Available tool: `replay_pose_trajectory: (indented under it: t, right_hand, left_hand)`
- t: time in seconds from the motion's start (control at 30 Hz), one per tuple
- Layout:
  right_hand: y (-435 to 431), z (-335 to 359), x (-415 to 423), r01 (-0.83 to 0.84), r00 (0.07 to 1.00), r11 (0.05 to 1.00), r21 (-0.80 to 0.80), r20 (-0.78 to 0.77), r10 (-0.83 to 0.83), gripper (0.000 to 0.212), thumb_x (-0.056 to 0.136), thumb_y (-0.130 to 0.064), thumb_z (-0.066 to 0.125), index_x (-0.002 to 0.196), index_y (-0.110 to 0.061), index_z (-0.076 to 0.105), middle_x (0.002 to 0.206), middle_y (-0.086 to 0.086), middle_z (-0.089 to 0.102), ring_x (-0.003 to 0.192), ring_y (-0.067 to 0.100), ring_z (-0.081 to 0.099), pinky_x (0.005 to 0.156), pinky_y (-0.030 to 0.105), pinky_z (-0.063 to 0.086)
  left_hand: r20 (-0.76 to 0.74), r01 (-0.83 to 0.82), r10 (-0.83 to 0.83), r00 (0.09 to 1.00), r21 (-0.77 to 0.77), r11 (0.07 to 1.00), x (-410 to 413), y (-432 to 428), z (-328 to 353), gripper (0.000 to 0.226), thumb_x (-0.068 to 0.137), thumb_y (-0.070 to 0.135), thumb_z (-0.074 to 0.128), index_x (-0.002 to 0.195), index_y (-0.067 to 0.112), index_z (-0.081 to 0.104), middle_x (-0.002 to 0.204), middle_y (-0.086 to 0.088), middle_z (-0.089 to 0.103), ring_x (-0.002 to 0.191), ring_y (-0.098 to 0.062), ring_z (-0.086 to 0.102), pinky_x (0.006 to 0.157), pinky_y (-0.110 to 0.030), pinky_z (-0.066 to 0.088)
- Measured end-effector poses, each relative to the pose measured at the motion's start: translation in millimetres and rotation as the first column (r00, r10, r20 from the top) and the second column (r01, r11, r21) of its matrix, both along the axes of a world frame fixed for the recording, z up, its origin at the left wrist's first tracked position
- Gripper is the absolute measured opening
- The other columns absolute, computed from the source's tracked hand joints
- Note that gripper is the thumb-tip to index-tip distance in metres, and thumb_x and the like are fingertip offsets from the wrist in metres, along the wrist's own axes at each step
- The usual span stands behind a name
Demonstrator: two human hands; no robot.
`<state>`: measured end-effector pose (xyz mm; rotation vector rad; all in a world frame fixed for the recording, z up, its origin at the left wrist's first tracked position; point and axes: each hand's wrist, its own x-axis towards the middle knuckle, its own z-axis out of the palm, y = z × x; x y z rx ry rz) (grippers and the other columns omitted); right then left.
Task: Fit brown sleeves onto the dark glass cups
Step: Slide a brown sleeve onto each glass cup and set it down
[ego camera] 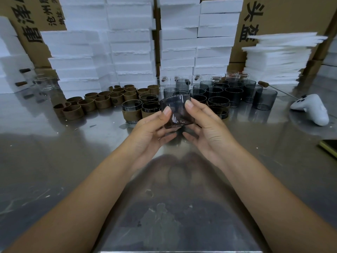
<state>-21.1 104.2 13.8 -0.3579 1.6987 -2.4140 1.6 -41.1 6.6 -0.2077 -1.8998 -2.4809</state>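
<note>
Both hands hold one dark glass cup (176, 114) in the middle of the scene, lifted a little above the shiny metal surface (54, 161). The left hand (151, 128) grips the cup from its left side and the right hand (206, 128) grips it from its right side. Each thumb presses on the near wall of the cup, and the other fingers curl under and behind it. The cup is tilted, with its rim turned toward the far side.

Just behind the held cup stand a few sleeved cups (132, 111), each with a brown band around its lower part. To the far left of them lies a group of loose brown sleeves (94, 103), standing close together on the surface. To the far right stands a dense group of bare dark cups (233, 94), upright and touching one another. Some clear glasses (45, 83) stand at the far left.

Along the far edge, white foam boxes (131, 42) are stacked high, with cardboard boxes (291, 15) behind them. A pile of thin foam sheets (277, 57) rests at the far right. Near it, a white controller (310, 108) lies on the surface, well apart from the hands.
</note>
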Motion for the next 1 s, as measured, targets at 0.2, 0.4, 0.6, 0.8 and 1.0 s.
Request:
replay_pose_trajectory:
  t: [0.2, 0.4, 0.6, 0.8, 1.0]
  right_hand:
    - [2.8, 1.6, -2.2, -0.025, 0.998, 0.996, -0.084, 0.061, 0.03, 0.04, 0.069, -0.041, 0.069, 0.108, -0.034, 0.069, 0.097, -0.01, 0.073, 0.074, 0.002, 0.067, 0.076, 0.024, 0.047]
    - [0.5, -1.3, -1.6, 0.032, 0.999, 0.999, -0.004, -0.003, -0.032, 0.033, 0.083, -0.041, 0.064, 0.116, -0.036, 0.065, 0.094, -0.014, 0.074, 0.077, 0.0, 0.069, 0.077, 0.025, 0.046]
    - [-2.4, -3.6, -0.6, 0.058, 0.998, 0.996, 0.063, -0.032, -0.056, 0.027, 0.097, -0.037, 0.051, 0.122, -0.034, 0.063, 0.11, -0.006, 0.072, 0.09, 0.008, 0.071, 0.07, 0.022, 0.052]
    - [-3.7, -7.3, -3.5, 0.08, 0.994, 0.994, 0.073, 0.063, -0.085, 0.025, 0.096, -0.039, 0.053, 0.112, -0.024, 0.065, 0.102, 0.004, 0.073, 0.087, 0.016, 0.072, 0.073, 0.027, 0.055]
    - [-1.8, -8.8, -6.3, 0.084, 0.98, 0.993, 0.083, 0.171, -0.098, 0.033, 0.095, -0.049, 0.049, 0.094, -0.022, 0.068, 0.077, 0.002, 0.075, 0.067, 0.012, 0.071, 0.066, 0.028, 0.054]
  left_hand:
    - [0.016, 0.07, -0.072, 0.997, 0.078, 0.995, -1.2, -2.3, 1.2, 0.031, 0.075, 0.043, 0.058, 0.089, 0.024, 0.079, 0.109, -0.006, 0.072, 0.105, -0.019, 0.067, 0.097, -0.033, 0.049]
    - [0.026, -0.002, 0.003, 1.0, -0.007, 1.0, -2.7, -0.3, 1.8, 0.043, 0.073, 0.046, 0.059, 0.103, 0.017, 0.07, 0.105, -0.008, 0.073, 0.101, -0.02, 0.069, 0.093, -0.031, 0.051]
    - [-0.073, -0.12, 0.113, 0.991, -0.099, 0.988, 0.0, 2.5, 2.0, 0.053, 0.072, 0.051, 0.059, 0.115, 0.022, 0.062, 0.106, -0.002, 0.073, 0.093, -0.018, 0.07, 0.077, -0.024, 0.057]
    - [-0.135, -0.119, 0.096, 0.986, -0.171, 0.978, -0.1, 1.8, 1.2, 0.055, 0.077, 0.055, 0.055, 0.125, 0.028, 0.06, 0.116, 0.003, 0.07, 0.108, -0.017, 0.066, 0.087, -0.031, 0.054]
    - [-0.139, -0.139, 0.104, 0.985, -0.272, 0.952, -2.0, 2.3, -3.9, 0.041, 0.076, 0.027, 0.076, 0.115, 0.03, 0.064, 0.109, 0.001, 0.071, 0.107, -0.017, 0.066, 0.093, -0.036, 0.053]
